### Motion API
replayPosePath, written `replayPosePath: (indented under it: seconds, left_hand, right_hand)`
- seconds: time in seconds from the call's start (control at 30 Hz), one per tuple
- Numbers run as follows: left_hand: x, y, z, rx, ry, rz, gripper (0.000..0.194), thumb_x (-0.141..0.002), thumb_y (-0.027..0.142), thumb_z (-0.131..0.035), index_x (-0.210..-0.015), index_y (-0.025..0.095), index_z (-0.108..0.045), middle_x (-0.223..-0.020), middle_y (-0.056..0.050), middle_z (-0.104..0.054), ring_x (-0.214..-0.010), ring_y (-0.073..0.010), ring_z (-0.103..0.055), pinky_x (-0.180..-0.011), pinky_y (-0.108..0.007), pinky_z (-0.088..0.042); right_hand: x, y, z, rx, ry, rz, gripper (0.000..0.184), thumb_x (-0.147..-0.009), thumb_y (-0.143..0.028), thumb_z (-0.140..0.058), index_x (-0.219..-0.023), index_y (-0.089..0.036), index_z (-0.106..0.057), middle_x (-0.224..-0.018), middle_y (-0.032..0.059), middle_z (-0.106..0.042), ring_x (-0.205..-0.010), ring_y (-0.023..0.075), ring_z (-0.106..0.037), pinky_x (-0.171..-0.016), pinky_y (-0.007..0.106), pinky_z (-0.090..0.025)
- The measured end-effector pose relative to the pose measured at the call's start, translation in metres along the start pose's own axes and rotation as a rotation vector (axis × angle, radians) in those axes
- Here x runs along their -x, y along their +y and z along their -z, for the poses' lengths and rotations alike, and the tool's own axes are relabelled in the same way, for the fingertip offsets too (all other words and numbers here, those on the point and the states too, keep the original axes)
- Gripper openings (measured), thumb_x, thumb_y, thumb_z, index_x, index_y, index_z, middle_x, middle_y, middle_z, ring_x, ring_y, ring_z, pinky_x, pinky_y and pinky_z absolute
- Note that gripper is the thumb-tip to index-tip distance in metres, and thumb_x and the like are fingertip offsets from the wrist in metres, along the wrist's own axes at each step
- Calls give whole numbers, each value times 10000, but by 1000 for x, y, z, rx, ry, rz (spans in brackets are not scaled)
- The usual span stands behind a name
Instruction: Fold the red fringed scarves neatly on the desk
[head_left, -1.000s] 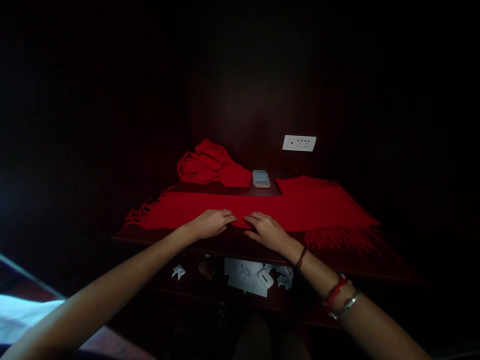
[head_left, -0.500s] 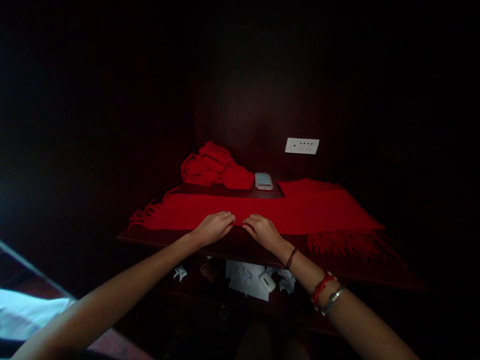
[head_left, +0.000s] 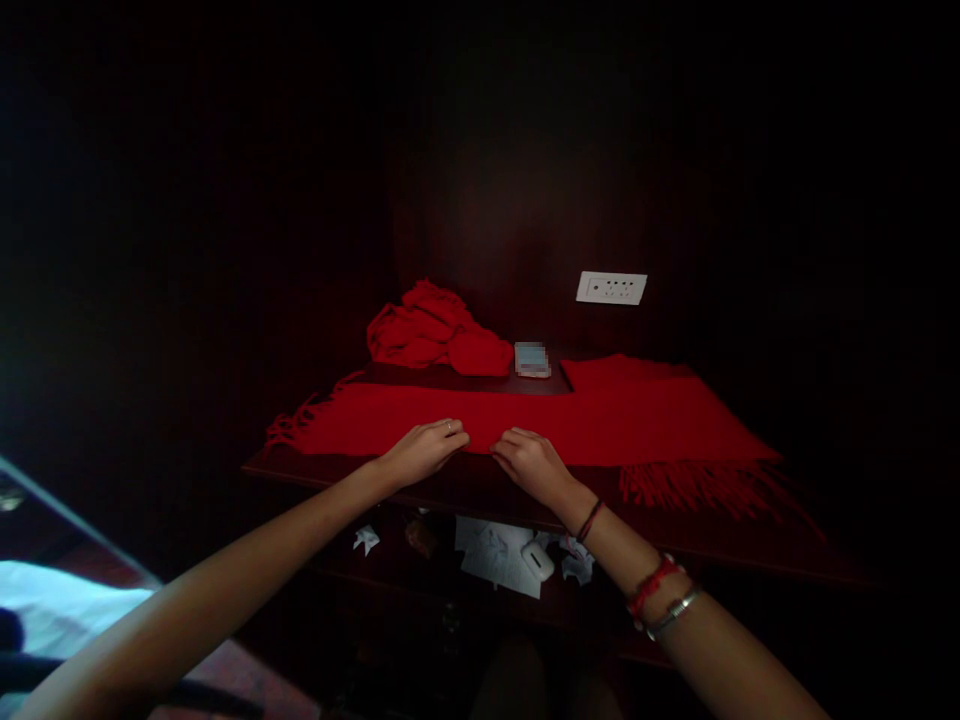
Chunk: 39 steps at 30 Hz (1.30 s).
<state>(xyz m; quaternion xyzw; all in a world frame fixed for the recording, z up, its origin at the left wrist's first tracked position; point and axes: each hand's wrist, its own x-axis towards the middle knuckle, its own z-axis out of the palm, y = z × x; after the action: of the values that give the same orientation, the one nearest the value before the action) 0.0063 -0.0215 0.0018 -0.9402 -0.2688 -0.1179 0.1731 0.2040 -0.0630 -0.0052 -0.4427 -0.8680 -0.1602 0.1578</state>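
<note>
The red scarf lies flat along the front part of the dark table top, with one fringed end at the left and another fringe at the right, which points toward the person. At its right part the cloth is wider and reaches farther back. Both hands are at the near edge of this scarf, about its middle. The left hand, which wears a thin ring, has its fingers bent and close together, the thumb near them. The right hand faces it, apart by a small gap, and its fingers are also curled close to the thumb; whether either hand pinches the cloth or only rests upon it, I cannot tell. On the right arm are a dark band, a red bracelet and a silver bracelet. Behind the scarf, at the left, there is a heap of red cloth, and just beside it a phone, whose screen is blurred. A white socket plate is on the wall. Below the table top, a white case lies on paper.
</note>
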Motion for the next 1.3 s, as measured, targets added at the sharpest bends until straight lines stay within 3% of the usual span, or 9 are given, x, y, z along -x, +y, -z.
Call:
replayPosePath:
  seconds: [0.27, 0.53, 0.8, 1.03, 1.3]
  left_hand:
    - [17, -17, 4, -73, -49, -7, 188, -827, 147, -323, -894, 182, -496, -864, -46, -509, -794, -149, -479, -673, -242, -394]
    - [13, -16, -4, -105, 0, -9, 181, -794, 98, -350, -840, 176, -507, -840, -46, -506, -810, -159, -466, -696, -247, -392]
    - [29, -28, 7, -85, -21, -65, 227, -855, 247, -299, -831, 182, -516, -795, -27, -502, -742, -123, -477, -698, -232, -389]
    - [44, -35, 11, -61, -35, -60, 235, -859, 242, -292, -889, 191, -520, -832, -24, -517, -763, -109, -491, -711, -222, -390]
    - [48, -37, 2, -71, -3, 2, 251, -860, 218, -282, -833, 171, -528, -788, -38, -511, -722, -127, -480, -663, -232, -395]
  right_hand:
    - [1, 0, 1, 79, -23, 34, 189, -820, -184, -392, -764, -160, -572, -741, 37, -547, -712, 128, -476, -659, 235, -350]
    - [-13, -9, -3, 61, -50, 75, 198, -828, -208, -385, -804, -158, -575, -775, 44, -559, -756, 124, -487, -694, 232, -354]
    - [-12, -8, -4, 78, -47, 76, 213, -827, -200, -380, -760, -158, -578, -744, 43, -560, -737, 132, -492, -686, 246, -351]
    - [-25, -18, 5, 36, -66, 133, 199, -810, -281, -423, -889, -155, -555, -847, 64, -555, -823, 147, -489, -709, 252, -356]
    - [-39, -24, -7, 106, -93, 170, 197, -826, -172, -375, -805, -141, -569, -781, 68, -567, -756, 144, -496, -666, 252, -355]
